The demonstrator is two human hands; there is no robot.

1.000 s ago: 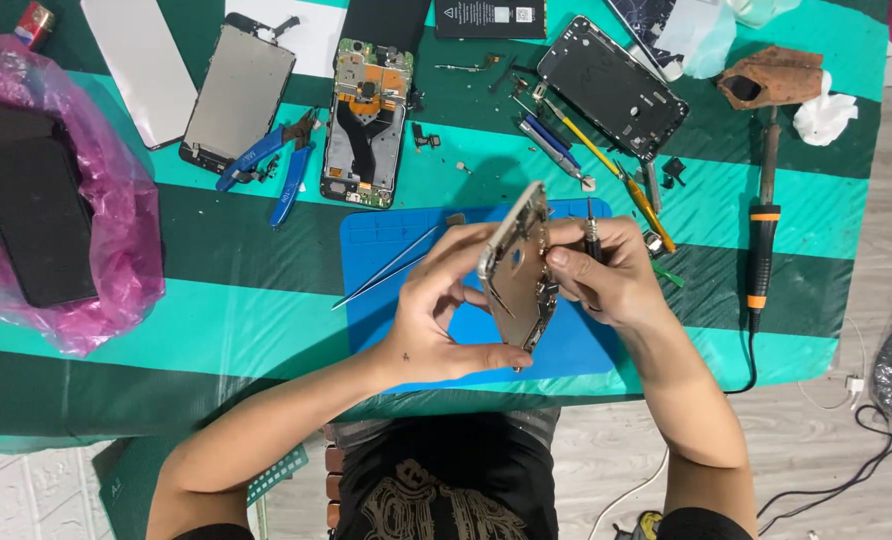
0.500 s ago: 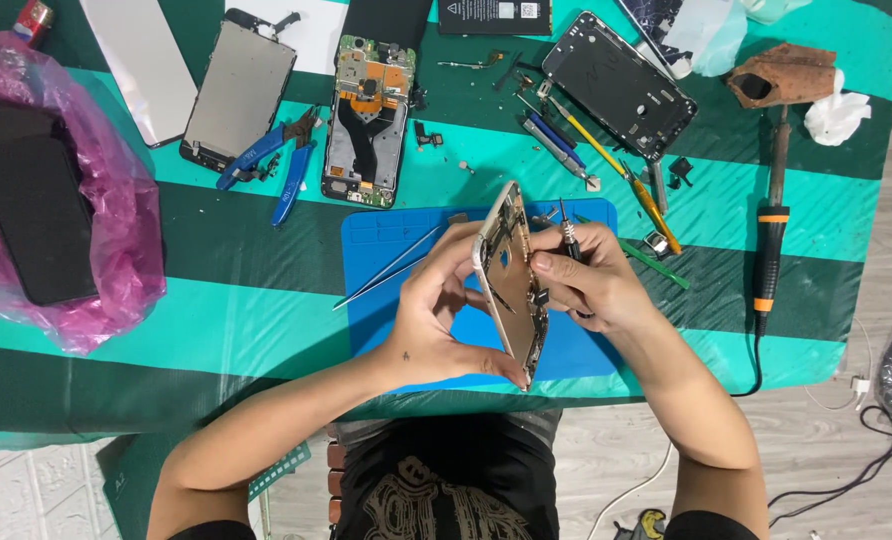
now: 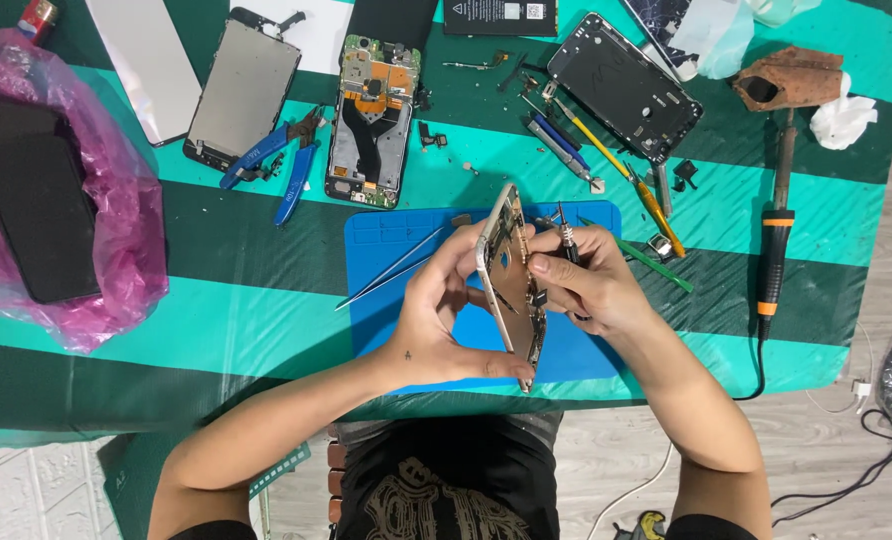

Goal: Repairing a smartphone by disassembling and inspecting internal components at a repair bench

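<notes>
Head view, looking straight down: the left hand (image 3: 444, 325) grips a gold phone frame (image 3: 511, 280), held on edge above the blue work mat (image 3: 386, 240), thumb along the lower edge and fingers curled behind it. Because the frame is turned nearly edge-on, little of its inner side shows, and the small parts fixed there are hard to make out. The right hand (image 3: 584, 280) presses against the frame's open side, its fingers bunched around a thin screwdriver (image 3: 566, 235); only the tool's top end shows above the knuckles, and its tip is hidden by the fingers and the frame.

A pair of tweezers (image 3: 391, 268) lies on the mat just left of the hands, its far end covered by the left fingers. Farther up the striped green cloth (image 3: 266, 260) lie blue-handled pliers (image 3: 276, 165), an opened phone with its circuit board bare (image 3: 371, 120), a separate screen panel (image 3: 241, 90) and a dark back frame (image 3: 621, 85). A soldering iron (image 3: 776, 240) lies at the right, its tip tucked under a brown pad. At the left, a pink plastic bag (image 3: 116, 230) partly wraps a black phone (image 3: 41, 215). The items along the top edge are cut off.
</notes>
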